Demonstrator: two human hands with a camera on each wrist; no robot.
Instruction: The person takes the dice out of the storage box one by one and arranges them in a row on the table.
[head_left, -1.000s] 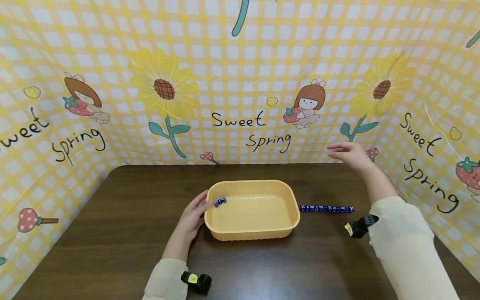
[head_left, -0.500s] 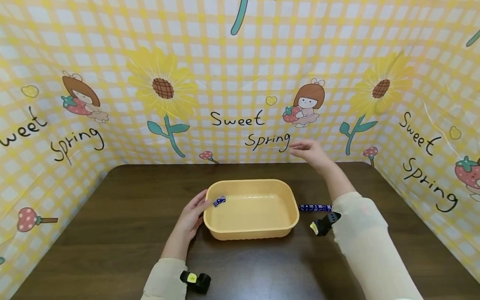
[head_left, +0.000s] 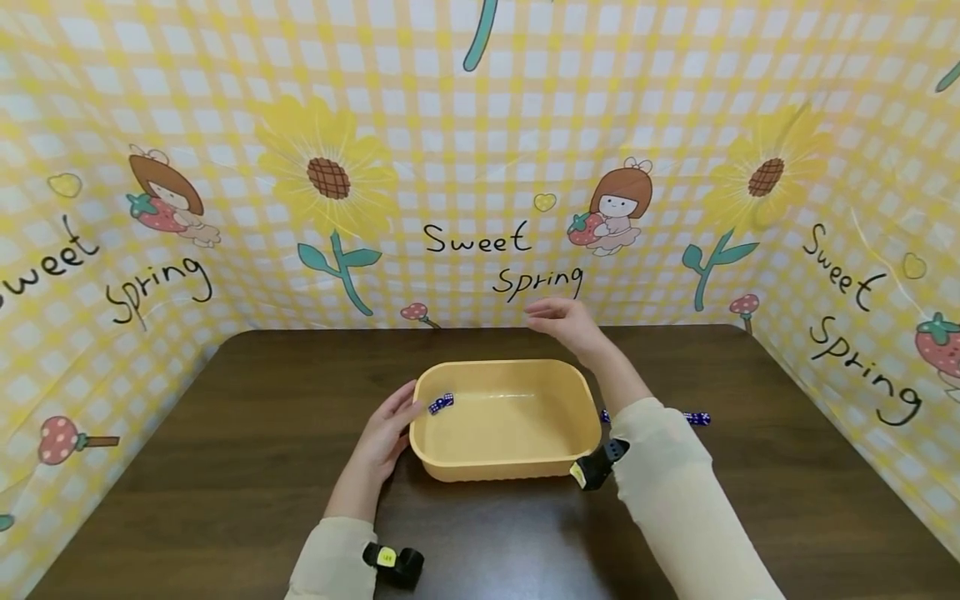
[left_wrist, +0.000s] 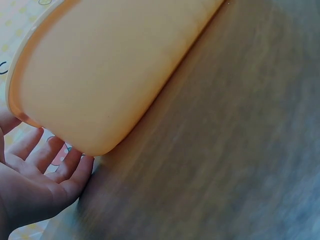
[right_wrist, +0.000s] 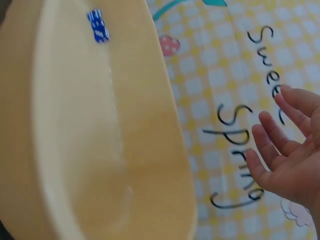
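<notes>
My left hand (head_left: 386,431) holds the left end of a pale yellow plastic tub (head_left: 495,472). The thumb lies at the rim, and in the left wrist view the fingers (left_wrist: 75,175) rest against the outer wall. Inside the tub, near that end, a few small blue dice (head_left: 442,404) with white pips sit together. My right hand (head_left: 567,323) is raised beyond the tub's far rim; its loosely bent fingers (right_wrist: 272,132) show nothing between them. To the tub's right lies a straight row of blue dice (head_left: 697,418), its middle hidden by the right forearm.
Dark brown wooden tabletop (head_left: 247,467) surrounds the tub. A yellow checked cloth (head_left: 465,150) with flowers and lettering stands as a wall behind and at both sides. Each sleeve has a black wrist camera (head_left: 600,465) strapped at it.
My right hand has moved left, from above the right of the table to behind the tub, its forearm now covering part of the dice row. The left hand and tub stay put.
</notes>
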